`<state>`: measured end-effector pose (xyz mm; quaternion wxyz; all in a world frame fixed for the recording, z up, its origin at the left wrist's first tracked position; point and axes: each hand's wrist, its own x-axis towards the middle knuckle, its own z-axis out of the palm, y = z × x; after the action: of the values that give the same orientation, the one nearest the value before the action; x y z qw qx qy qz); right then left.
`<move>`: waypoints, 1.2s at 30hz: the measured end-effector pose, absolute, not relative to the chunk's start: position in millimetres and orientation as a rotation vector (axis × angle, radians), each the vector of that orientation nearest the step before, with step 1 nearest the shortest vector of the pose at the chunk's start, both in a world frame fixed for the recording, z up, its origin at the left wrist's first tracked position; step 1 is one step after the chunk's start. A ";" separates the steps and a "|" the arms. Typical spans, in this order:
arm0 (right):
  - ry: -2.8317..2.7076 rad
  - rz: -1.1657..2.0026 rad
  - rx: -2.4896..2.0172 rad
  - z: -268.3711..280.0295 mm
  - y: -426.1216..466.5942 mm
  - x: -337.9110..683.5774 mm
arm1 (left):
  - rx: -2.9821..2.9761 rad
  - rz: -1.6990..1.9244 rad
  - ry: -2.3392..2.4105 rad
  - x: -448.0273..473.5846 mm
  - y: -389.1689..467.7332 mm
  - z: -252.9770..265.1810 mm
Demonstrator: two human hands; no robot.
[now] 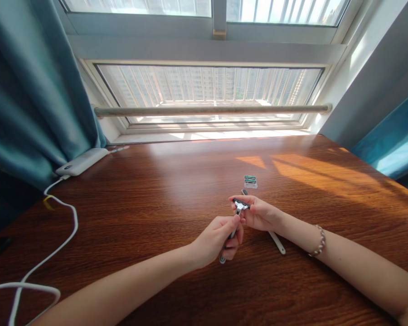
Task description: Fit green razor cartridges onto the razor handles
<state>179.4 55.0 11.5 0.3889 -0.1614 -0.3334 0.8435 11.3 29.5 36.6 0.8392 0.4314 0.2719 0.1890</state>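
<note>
My left hand [221, 237] is wrapped around the handle of a razor [238, 206], whose end pokes out below the fingers. The razor's dark, wide head points up and away from me. At that head, my right hand [258, 213] has its thumb and fingers closed on the edges, with a bracelet on the wrist. A white toothbrush [277, 243] lies on the table under the right hand, its middle hidden and its dark bristle end showing beyond. Just past it rests a small clear case [250, 182] with green-edged razor cartridges.
The brown wooden table [139, 190] reaches to the window. A white power bank [83, 162] lies at the far left, with a white cable [75, 222] looping down the left side. Blue curtains [37, 90] hang on both sides, and a rail [211, 110] crosses the window.
</note>
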 end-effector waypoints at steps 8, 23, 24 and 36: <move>-0.828 2.141 -0.375 9.1 55.0 180.0 | 0.903 0.414 0.567 11.8 28.9 38.8; -0.803 2.166 -0.320 6.3 55.1 180.7 | 0.895 0.379 0.561 11.7 28.4 41.6; -0.804 2.166 -0.318 6.2 55.0 180.7 | 0.894 0.380 0.559 11.7 28.2 41.6; -0.839 2.178 -0.331 4.0 54.9 182.1 | 0.910 0.382 0.583 11.9 25.5 43.4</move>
<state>182.1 54.9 4.0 0.3819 -0.1297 -0.3290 0.8539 11.9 25.5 43.4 0.8401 0.4306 0.2760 0.1808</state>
